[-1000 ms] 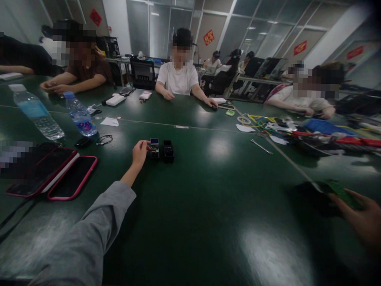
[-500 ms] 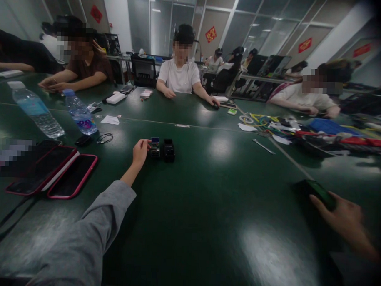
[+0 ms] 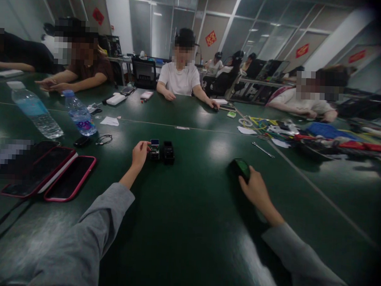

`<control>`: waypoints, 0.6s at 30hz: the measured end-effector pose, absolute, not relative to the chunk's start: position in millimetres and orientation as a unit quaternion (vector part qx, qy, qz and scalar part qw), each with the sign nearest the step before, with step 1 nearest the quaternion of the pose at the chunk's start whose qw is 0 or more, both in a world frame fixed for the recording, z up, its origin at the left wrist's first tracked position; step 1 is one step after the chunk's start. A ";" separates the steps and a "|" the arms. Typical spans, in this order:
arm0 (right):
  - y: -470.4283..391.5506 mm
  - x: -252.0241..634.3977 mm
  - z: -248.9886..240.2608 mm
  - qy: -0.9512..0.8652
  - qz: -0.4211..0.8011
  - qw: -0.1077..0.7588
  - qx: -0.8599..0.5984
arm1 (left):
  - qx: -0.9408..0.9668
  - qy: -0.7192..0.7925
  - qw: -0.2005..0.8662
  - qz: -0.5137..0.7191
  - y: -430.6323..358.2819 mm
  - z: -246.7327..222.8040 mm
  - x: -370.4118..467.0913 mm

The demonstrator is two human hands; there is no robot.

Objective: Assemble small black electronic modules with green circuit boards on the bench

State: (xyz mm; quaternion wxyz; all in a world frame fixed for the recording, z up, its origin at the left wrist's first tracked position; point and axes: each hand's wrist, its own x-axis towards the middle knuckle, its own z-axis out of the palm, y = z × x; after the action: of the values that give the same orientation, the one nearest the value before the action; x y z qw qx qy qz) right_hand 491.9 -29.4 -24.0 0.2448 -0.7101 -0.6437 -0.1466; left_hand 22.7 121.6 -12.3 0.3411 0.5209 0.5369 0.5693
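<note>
My left hand (image 3: 140, 153) is closed at the left edge of a small device with a blue-topped panel (image 3: 154, 149), its fingertips pinching that edge. Just right of this device stands a black box-like object (image 3: 169, 152), apart from my hand. Over to the right, my right hand (image 3: 254, 185) grips a dark object with a green, shiny face (image 3: 241, 169), held low over the green table (image 3: 188, 209). The thumb is on its near side, and the other fingers are partly hidden behind it.
Two bottles (image 3: 80, 113) and red-edged phone-like devices (image 3: 71, 178) are at the left. A wrench (image 3: 263, 149) lies at the right, before a pile of cables and tools (image 3: 322, 137). A person in a white shirt (image 3: 179, 78) sits opposite; others sit at both sides.
My right hand has moved left and inward over the table with the green-faced object. My left hand has stayed at the small device.
</note>
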 end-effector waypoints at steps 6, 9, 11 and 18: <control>64.2 366.0 -10.3 -0.714 -0.052 0.306 -0.628 | 0.527 0.537 0.342 0.562 120.6 -12.7 21.5; 85.6 328.9 -0.6 -0.695 -0.057 0.335 -0.634 | 0.528 0.539 0.342 0.560 121.5 -13.6 20.9; 81.5 307.0 5.3 -0.690 -0.069 0.351 -0.629 | 0.529 0.540 0.342 0.558 122.1 -13.9 20.8; 33.0 247.6 10.5 -0.848 0.019 0.255 -0.464 | 0.539 0.538 0.333 0.556 121.5 -14.4 21.4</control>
State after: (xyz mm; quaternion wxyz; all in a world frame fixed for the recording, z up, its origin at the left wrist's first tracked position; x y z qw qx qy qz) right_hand 247.6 33.0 10.5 0.2552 -0.4642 -0.8480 0.0189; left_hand 21.4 121.5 -14.4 0.3332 0.5390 0.5377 0.5562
